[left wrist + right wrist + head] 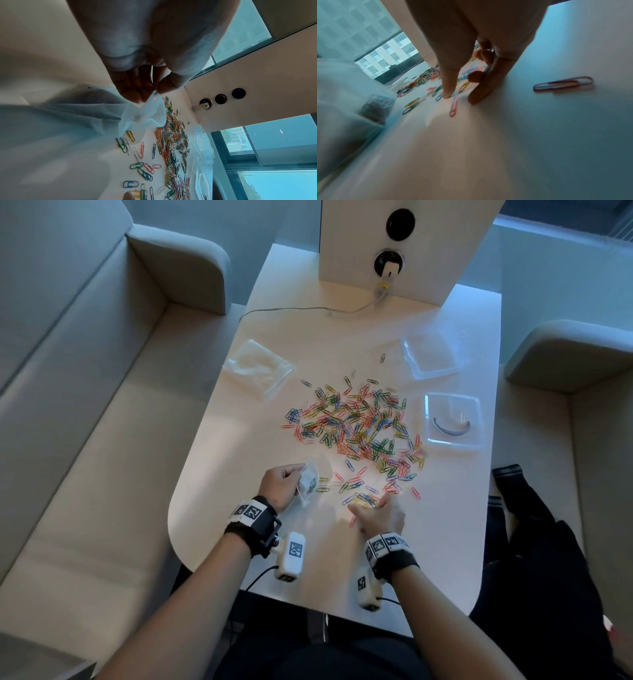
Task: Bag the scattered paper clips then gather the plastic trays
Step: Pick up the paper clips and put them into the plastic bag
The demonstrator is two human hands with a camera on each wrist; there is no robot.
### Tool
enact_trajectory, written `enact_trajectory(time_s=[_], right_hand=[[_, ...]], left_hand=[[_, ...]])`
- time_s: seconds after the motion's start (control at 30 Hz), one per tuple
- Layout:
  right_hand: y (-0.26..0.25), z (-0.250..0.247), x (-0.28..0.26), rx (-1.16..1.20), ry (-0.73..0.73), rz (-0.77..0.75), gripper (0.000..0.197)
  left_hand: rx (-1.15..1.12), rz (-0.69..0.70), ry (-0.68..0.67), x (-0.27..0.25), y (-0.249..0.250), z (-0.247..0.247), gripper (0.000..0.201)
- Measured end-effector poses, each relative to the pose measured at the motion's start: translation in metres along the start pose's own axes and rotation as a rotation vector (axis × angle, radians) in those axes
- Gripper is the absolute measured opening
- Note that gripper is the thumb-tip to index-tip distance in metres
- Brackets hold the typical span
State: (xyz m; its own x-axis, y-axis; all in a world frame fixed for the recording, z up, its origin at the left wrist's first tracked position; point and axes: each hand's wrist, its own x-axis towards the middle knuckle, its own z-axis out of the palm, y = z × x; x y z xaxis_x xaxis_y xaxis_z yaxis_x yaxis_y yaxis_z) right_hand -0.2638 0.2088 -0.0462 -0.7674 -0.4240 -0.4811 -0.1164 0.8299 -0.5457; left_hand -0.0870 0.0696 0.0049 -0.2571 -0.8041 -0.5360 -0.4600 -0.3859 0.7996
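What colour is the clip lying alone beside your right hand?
The clip is red, clearest in the right wrist view.

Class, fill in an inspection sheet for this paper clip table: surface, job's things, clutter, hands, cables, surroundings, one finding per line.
Surface: white table, rounded near corners.
Job's things: coloured paper clips scattered mid-table; two clear plastic trays on the right, apart; small clear bag held at the near left.
Clutter: spare clear bags lying far left.
Hands: left hand pinches the bag's edge; right hand presses down on clips at the near edge of the pile, grip unclear.
Cables: white cable runs from a plug in the white panel.
Surroundings: beige sofas either side; dark garment at right.
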Motion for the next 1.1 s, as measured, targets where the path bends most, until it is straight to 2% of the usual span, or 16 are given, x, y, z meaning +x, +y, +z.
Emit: enact_trajectory(time_s=[0.13,0.23,0.4,0.5,0.7,0.9,1.0,1.1], right_hand=[[-0.019,0.003,0.017,-0.034,0.01,-0.04,0.083],[-0.028,0.016,0.025,-0.065,-0.014,-0.143,0.089],[-0.036,0.026,0.031,-0.268,0.0,-0.324,0.103],[-0.036,0.032,0.028,-0.31,-0.01,-0.42,0.085],[-0.033,0.033,0.029,-0.163,-0.014,-0.513,0.039],[-0.052,0.021,0.046,-0.228,-0.019,-0.6,0.01],[-0.065,0.013,0.06,-0.26,-0.061,-0.524,0.01],[-0.071,0.0,0.074,0.002,-0.112,-0.237,0.011]], left_hand=[[0.023,0.002,-0.003,0.0,-0.001,-0.002,0.033],[0.025,-0.015,-0.007,0.001,-0.001,-0.004,0.033],[0.021,-0.034,0.005,0.001,-0.003,-0.008,0.034],[0.007,-0.041,0.006,0.002,-0.005,-0.012,0.033],[-0.006,-0.046,-0.001,0.004,-0.009,-0.013,0.034],[-0.03,-0.049,-0.031,0.007,-0.009,-0.008,0.033],[-0.049,-0.053,-0.041,0.008,-0.007,-0.005,0.033],[-0.052,-0.063,-0.049,0.011,-0.005,-0.002,0.034]])
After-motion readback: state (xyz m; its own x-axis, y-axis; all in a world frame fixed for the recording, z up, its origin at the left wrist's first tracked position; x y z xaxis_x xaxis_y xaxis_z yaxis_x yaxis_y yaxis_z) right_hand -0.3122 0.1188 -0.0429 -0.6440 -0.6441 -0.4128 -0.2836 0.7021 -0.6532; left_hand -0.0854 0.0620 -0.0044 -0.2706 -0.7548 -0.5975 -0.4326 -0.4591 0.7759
